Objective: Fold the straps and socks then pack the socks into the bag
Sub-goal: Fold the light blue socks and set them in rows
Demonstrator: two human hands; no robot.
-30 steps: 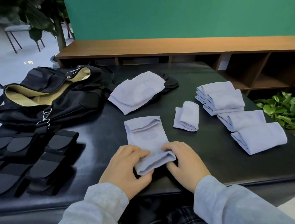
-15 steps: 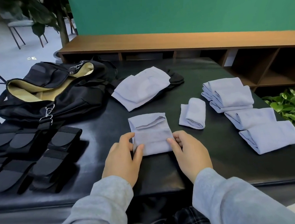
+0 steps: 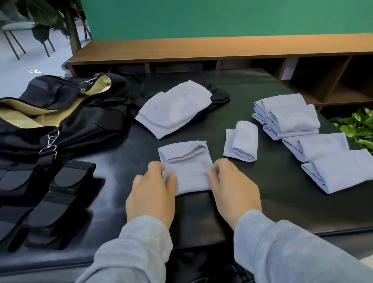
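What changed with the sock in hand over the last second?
The sock went from long, with both hands rolling up its near end, to a short folded packet. The left hand and right hand now grip its two sides. The bag, straps and the other folded socks lie as before.

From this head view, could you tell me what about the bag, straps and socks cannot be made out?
- Bag: its inside, below the tan lining, is hidden by its own black flaps.
- Folded straps: the leftmost ones are cut off by the left edge.
- Sock being folded: its side edges are covered by the left hand and right hand.
- Dark cloth: mostly hidden under the unfolded socks.
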